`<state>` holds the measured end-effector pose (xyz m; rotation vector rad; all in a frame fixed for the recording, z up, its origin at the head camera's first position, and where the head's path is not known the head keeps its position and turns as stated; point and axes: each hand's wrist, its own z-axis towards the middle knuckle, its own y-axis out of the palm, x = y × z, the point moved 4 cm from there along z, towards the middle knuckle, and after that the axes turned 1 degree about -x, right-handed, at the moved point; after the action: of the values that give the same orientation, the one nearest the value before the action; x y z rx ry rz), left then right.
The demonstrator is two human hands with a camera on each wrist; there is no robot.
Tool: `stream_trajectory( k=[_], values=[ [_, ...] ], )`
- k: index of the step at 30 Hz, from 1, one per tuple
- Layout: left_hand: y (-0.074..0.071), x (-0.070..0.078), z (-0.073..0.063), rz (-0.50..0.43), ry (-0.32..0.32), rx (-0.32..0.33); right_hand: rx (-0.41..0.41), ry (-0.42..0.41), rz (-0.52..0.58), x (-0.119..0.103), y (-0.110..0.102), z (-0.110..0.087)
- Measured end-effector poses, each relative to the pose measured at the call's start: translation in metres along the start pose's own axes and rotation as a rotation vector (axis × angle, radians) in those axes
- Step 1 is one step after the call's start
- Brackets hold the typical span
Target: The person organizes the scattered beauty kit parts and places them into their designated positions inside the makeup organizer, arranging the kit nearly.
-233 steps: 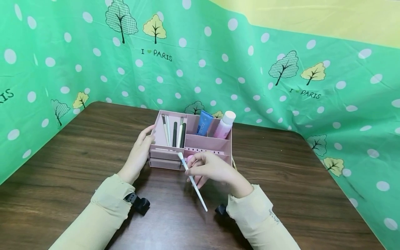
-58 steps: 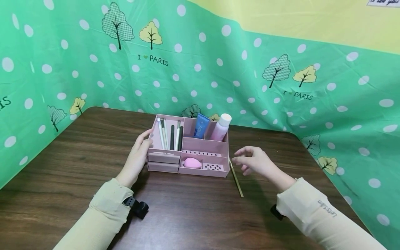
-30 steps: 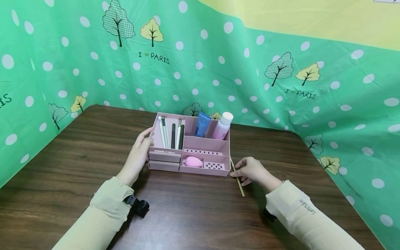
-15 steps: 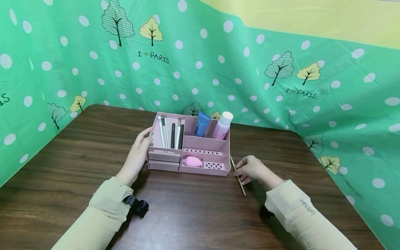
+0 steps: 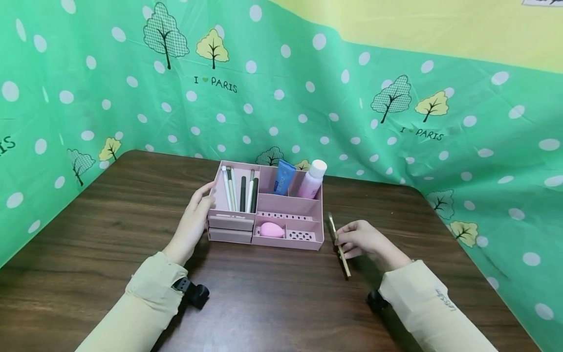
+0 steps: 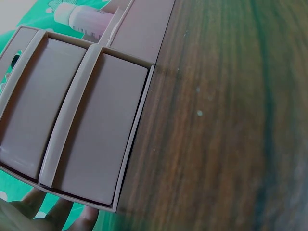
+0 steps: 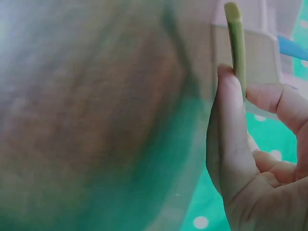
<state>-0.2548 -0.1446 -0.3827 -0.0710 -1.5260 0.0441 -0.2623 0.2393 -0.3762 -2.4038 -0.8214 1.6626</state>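
A pink desk organizer (image 5: 290,205) stands on the table with cosmetics in its compartments. My left hand (image 5: 191,222) rests against its left side, and in the left wrist view its fingers (image 6: 57,211) lie along the outer wall by the two drawers (image 6: 96,130). My right hand (image 5: 362,239) pinches a slim gold stick (image 5: 339,247) between thumb and fingers, just right of the organizer. The right wrist view shows the stick's slanted, flat-looking end (image 7: 234,13) jutting past the thumb; its exact kind is unclear.
Several brushes and pens (image 5: 243,193) stand in the left compartment. Behind are a blue tube (image 5: 284,178) and a pink bottle with white cap (image 5: 312,180). A pink makeup sponge (image 5: 271,229) sits in front. A green curtain (image 5: 281,98) hangs behind the table (image 5: 264,303).
The white brush my right hand held earlier is now in the left compartment. That hand moved right, took the gold stick beside the organizer, and shifted it slightly rightward. My left hand stayed put.
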Motion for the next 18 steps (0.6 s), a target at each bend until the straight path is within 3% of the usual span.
stream_trajectory(
  k=[9,18],
  values=[
    [0.000,0.000,-0.001,0.014,-0.002,-0.008,-0.094,-0.027,0.086,-0.021,-0.004,-0.015],
    [0.000,0.001,-0.002,0.012,0.000,-0.005,-0.057,-0.122,0.101,-0.051,0.003,-0.025]
  ],
)
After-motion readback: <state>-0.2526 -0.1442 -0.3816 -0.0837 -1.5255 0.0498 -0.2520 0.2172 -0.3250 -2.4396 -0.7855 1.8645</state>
